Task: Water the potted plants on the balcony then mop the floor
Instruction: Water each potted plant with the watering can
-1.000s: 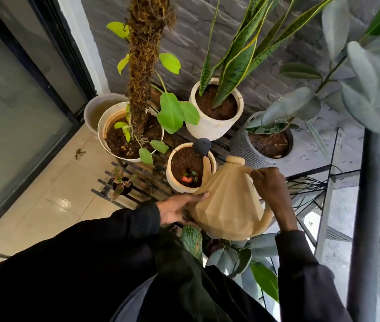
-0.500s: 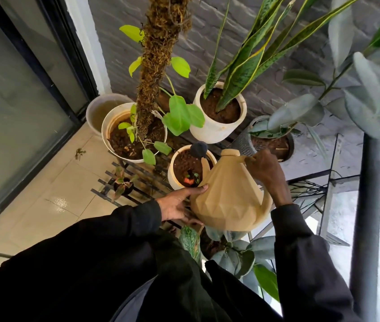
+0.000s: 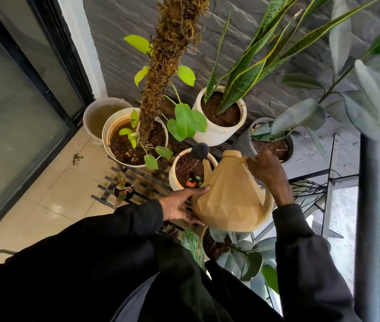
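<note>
Tipped further forward than a second ago, the watering can [image 3: 231,196] leans spout-down; the right hand [image 3: 267,173] has raised its top handle, fingers curled round it; the left hand [image 3: 178,206] props the lower flank with straight fingers; just ahead of both, the black rose [image 3: 200,151] hangs over the small cream pot [image 3: 173,173], where a thin stream now falls onto soil; watering looks underway, mopping not begun; the snake-plant pot [image 3: 217,133] stands farther out.
</note>
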A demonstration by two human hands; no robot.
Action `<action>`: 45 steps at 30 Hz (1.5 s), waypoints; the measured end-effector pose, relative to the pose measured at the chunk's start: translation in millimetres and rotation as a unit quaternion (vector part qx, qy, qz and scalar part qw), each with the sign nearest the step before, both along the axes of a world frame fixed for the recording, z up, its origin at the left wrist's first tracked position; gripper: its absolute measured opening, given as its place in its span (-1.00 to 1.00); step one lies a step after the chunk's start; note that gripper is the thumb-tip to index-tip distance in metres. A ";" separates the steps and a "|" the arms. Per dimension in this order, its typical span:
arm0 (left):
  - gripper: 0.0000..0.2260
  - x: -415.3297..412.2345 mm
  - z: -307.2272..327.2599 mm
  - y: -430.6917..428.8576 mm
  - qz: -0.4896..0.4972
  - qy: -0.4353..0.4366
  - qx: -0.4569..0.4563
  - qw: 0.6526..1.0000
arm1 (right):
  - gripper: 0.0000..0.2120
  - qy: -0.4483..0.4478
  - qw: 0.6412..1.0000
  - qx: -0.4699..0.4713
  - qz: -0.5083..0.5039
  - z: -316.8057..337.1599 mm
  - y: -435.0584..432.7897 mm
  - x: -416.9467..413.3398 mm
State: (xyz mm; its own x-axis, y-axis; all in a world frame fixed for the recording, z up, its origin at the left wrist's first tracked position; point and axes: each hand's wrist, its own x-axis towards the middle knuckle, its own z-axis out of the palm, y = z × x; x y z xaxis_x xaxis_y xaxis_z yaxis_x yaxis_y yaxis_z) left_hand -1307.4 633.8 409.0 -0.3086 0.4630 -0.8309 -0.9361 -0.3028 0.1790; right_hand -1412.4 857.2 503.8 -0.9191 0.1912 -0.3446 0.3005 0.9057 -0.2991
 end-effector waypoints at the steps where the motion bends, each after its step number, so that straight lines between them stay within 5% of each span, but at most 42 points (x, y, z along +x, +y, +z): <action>1: -0.05 -1.3 0.0 -1.5 -0.002 0.001 0.001 1.000 | -0.69 -0.001 1.000 0.000 -0.002 0.9 -1.4 -0.2; 13: -0.07 -12.1 -1.3 -16.9 -0.023 0.004 0.014 1.000 | -0.75 0.009 1.000 -0.004 -0.012 9.5 -15.5 2.9; 19: -0.47 -13.6 -4.5 -25.3 -0.052 0.011 0.027 0.998 | -0.62 0.000 0.999 -0.002 -0.034 13.6 -20.0 17.8; 31: -0.13 4.3 -12.9 -29.4 -0.152 0.109 -0.035 0.982 | -0.65 -0.020 0.992 -0.068 -0.103 2.1 -0.3 97.8; 35: -0.32 13.8 -19.9 -25.3 -0.140 0.141 -0.082 0.977 | -0.58 0.047 0.984 -0.099 -0.142 -14.0 -1.5 127.8; 45: -0.23 41.2 -13.3 -7.9 -0.064 0.204 -0.104 0.971 | -0.41 0.221 0.931 -0.190 -0.221 -32.1 -1.8 168.7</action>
State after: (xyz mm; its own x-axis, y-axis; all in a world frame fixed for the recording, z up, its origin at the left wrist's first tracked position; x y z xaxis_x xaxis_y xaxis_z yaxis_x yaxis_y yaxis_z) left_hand -1266.2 625.9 395.7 -0.5826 0.3549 -0.7312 -0.8023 -0.1070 0.5872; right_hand -1243.7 855.5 471.7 -0.8480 0.5253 -0.0709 0.3896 0.5270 -0.7553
